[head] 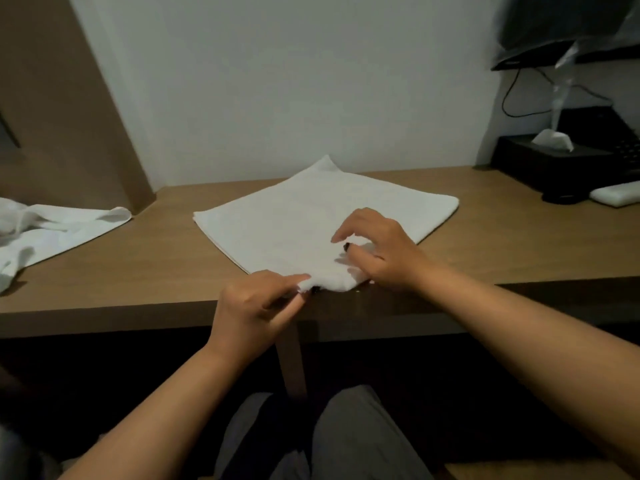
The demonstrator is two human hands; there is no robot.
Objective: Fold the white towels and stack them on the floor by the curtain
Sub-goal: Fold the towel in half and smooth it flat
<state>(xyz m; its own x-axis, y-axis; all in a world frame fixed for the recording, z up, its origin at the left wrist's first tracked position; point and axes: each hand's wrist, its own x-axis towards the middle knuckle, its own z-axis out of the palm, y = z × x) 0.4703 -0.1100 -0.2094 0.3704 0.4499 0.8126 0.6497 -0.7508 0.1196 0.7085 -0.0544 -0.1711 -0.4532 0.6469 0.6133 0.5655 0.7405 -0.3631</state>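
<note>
1. Towel-folding at a wooden tabletop (485, 237): your left hand (254, 308) pinches the near corner of a white towel (311, 216) between thumb and fingers, right at the tabletop's front edge.

2. Your right hand (379, 251) rests on the same corner region just beside the left, fingers (349, 225) loosely spread and arched over the cloth, the thumb tucked against a small raised fold; whether it grips that fold or only presses it, you cannot tell.

3. That towel lies flat mid-tabletop, turned diamond-wise, one corner pointing to the back wall and one reaching the front edge. Layered edges along its left side suggest it is already folded at least once.

4. A second towel (52, 230) sits crumpled and unfolded at the tabletop's left edge, well apart from the first.

5. A black tissue box (540, 168) and a small white packet (616, 195) occupy the back right corner.

6. Judged from this, you are early in the job: one towel is mid-fold, one untouched, and nothing stacked. Neither floor nor curtain shows, so the stacking spot cannot be checked.
</note>
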